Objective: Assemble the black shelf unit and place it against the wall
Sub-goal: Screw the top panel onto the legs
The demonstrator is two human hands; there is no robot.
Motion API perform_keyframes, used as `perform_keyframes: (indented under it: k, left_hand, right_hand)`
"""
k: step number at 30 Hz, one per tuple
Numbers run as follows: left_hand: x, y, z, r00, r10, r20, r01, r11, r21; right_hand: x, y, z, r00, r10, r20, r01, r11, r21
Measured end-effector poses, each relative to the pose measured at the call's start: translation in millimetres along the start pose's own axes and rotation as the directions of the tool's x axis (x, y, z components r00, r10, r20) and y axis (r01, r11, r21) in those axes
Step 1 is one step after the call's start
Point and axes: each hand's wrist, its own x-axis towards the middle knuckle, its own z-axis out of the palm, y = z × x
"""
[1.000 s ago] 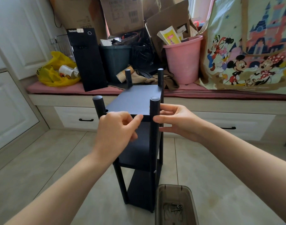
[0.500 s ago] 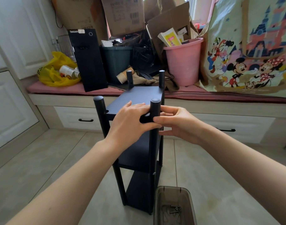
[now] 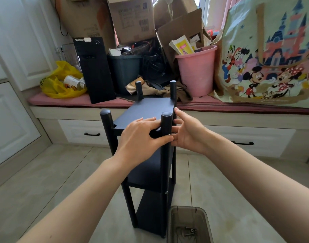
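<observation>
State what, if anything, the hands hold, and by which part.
Both hands hold the black three-tier shelf unit at its near right post: the left hand pinches the top board's corner, the right hand grips the post.

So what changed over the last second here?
The left hand moved forward from in front of the near-right post. Its fingers now lie on top of the shelf unit, with the thumb across the post. The right hand stays at the post's right side, and the unit stands where it was.
</observation>
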Motion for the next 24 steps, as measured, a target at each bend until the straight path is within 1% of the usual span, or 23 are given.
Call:
perform_keyframes:
  k: [2, 4, 7, 11, 17, 24]
  left_hand:
    - [0, 0, -1, 1.000, 0.006, 0.003, -0.006, 1.000, 0.006]
    - [0, 0, -1, 1.000, 0.009, 0.018, -0.010, 1.000, 0.011]
    - [0, 1, -1, 0.999, 0.010, 0.038, -0.011, 1.000, 0.028]
    - [0, -1, -3, 0.999, 0.001, 0.045, -0.003, 0.999, 0.046]
    - [1, 0, -4, 1.000, 0.003, 0.027, -0.004, 0.999, 0.044]
    - [2, 2, -5, 0.999, 0.028, 0.036, -0.029, 0.999, 0.024]
  right_hand:
    - [7, 1, 8, 1.000, 0.014, -0.021, -0.013, 0.999, 0.043]
    - [11, 1, 12, 1.000, -0.016, -0.021, 0.018, 0.993, 0.120]
    - [13, 0, 15, 0.998, -0.064, 0.024, 0.059, 0.982, 0.179]
    - [13, 0, 16, 0.995, -0.060, 0.078, 0.037, 0.961, 0.274]
    - [14, -1, 16, 0.989, -0.082, 0.122, 0.042, 0.953, 0.299]
    - [13, -2, 17, 0.991, -0.084, 0.107, 0.047, 0.949, 0.311]
